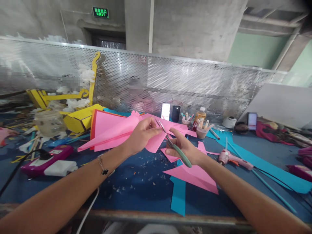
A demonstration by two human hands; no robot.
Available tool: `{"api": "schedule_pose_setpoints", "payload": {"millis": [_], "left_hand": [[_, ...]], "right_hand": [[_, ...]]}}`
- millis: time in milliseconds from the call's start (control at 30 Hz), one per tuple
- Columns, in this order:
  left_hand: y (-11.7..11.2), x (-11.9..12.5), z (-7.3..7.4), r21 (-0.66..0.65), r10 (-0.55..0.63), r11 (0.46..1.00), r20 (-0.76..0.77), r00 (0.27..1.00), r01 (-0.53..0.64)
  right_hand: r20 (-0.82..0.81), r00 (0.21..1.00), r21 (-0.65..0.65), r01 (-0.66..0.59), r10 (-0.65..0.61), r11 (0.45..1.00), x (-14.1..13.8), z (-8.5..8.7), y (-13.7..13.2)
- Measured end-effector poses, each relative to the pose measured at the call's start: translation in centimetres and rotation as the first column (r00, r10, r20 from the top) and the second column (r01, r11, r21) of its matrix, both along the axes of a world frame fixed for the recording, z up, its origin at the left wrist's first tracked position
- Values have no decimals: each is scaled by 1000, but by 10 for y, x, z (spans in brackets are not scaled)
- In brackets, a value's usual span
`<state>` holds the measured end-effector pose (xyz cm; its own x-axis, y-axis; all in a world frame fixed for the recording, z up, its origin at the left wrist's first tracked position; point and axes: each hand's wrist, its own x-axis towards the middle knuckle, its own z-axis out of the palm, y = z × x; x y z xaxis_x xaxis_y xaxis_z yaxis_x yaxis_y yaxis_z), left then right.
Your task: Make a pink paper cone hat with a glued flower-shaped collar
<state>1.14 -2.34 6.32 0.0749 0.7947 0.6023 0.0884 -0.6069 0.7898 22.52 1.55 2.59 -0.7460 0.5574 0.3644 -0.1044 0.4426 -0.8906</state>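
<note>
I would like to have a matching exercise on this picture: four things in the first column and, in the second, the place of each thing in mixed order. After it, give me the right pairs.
Things
1. Scissors
2. Glue gun
3. Power strip
4. Exit sign

Places
A. high on the concrete wall
B. on the left part of the blue table
C. in the right hand
D. on the table, to the right of the right hand

Right pairs: 1-C, 2-D, 3-B, 4-A
</note>
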Motion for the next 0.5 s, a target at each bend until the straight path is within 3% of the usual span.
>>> {"api": "schedule_pose_setpoints", "payload": {"millis": [367,500], "left_hand": [[1,6,-10,9,116,993,96,989,-117],[0,8,-11,-25,92,996,157,983,-89]], "right_hand": [[-10,994,-70,112,-112,991,-15,-5,-19],[-22,993,-73,110,-112,991,-16,-5,-20]]}}
